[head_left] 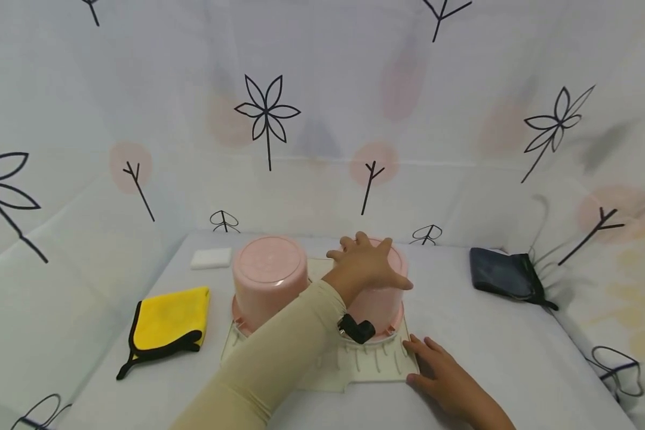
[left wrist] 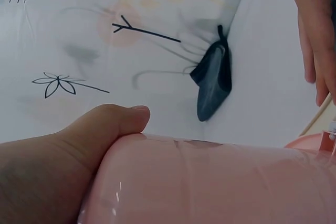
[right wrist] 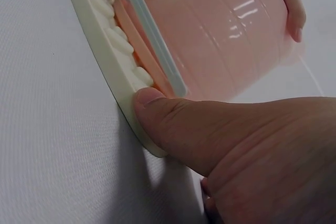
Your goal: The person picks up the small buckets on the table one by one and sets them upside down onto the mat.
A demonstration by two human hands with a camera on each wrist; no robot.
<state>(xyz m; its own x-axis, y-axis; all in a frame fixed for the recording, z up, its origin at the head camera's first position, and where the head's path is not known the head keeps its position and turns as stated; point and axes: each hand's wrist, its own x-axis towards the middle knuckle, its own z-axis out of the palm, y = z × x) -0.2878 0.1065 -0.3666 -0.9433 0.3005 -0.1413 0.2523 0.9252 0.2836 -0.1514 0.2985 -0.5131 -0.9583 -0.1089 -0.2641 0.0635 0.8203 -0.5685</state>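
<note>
Two pink buckets stand upside down on a cream ribbed draining tray point(head_left: 373, 373), the left bucket point(head_left: 269, 280) beside the right bucket point(head_left: 378, 310). My left hand point(head_left: 365, 266) grips the right bucket's upturned base from above, fingers spread across it. In the left wrist view its thumb point(left wrist: 123, 119) lies at the edge of the base. A pale handle point(right wrist: 155, 40) hangs near the bucket's rim. At the tray's front right corner, my right hand point(head_left: 443, 376) touches the edge with nearly straight fingers, its thumb point(right wrist: 173, 124) pressing the corner. Part of the right hand's fingers is hidden in the right wrist view.
A folded yellow cloth with black trim point(head_left: 169, 319) lies at the left of the white table point(head_left: 478, 358). Behind it is a white block point(head_left: 211, 258). A dark pouch-like item point(head_left: 502, 275) lies at the back right, near the patterned curtain point(head_left: 322, 191).
</note>
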